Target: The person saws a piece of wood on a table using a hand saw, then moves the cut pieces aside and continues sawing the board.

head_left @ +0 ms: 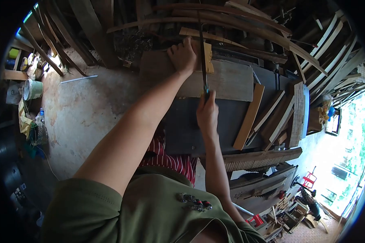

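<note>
My left hand (183, 54) presses down flat on a small light wood block (207, 56) that lies on a wide grey board (231, 81) across the dark workbench (182, 129). My right hand (207, 113) grips the handle of a thin dark handsaw (202, 56), whose blade runs away from me over the block, right beside my left hand's fingers.
Several wood strips and planks (249, 117) lie on the right of the bench. Curved slats and boards (320, 44) are piled behind and to the right. A bucket (32, 89) and clutter stand on the concrete floor at the left. A toothed blade (251, 176) shows below the bench.
</note>
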`<state>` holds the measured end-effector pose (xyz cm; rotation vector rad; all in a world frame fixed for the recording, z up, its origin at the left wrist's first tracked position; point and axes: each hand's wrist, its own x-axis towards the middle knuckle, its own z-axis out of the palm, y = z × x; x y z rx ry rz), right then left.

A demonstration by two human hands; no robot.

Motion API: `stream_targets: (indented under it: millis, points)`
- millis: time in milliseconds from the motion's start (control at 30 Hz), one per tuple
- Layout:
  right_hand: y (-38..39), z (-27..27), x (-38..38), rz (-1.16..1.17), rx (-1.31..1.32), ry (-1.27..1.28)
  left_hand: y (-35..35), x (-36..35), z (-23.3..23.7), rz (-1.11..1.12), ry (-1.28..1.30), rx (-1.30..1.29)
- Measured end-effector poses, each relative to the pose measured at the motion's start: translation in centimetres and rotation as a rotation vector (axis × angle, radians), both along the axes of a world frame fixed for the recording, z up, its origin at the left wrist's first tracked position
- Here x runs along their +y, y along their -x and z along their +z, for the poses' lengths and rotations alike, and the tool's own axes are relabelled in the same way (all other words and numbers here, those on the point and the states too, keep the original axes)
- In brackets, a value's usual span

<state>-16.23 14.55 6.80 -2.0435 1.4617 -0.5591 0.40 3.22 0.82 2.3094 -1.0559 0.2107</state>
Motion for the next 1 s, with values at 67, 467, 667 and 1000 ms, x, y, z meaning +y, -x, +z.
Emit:
stream_targets:
  millis: [67, 467, 667, 1000]
  points:
    - [-1.5, -0.5, -2.1, 0.015, -0.005, 0.039, 0.0, -0.1, 0.0, 0.016, -0.023, 0.02]
    - [2.8, 0.2, 5.1, -0.041, 0.04, -0.071, 0.0, -0.3, -0.6, 0.007, -0.025, -0.018]
    - [-2.0, -0.2, -1.5, -0.019, 0.025, 0.043, 0.0, -0.2, -0.1, 0.0, -0.063, 0.027]
    - [3.5, 0.6, 5.9, -0.051, 0.032, -0.088, 0.1, -0.4, -0.3, 0.011, -0.026, 0.026]
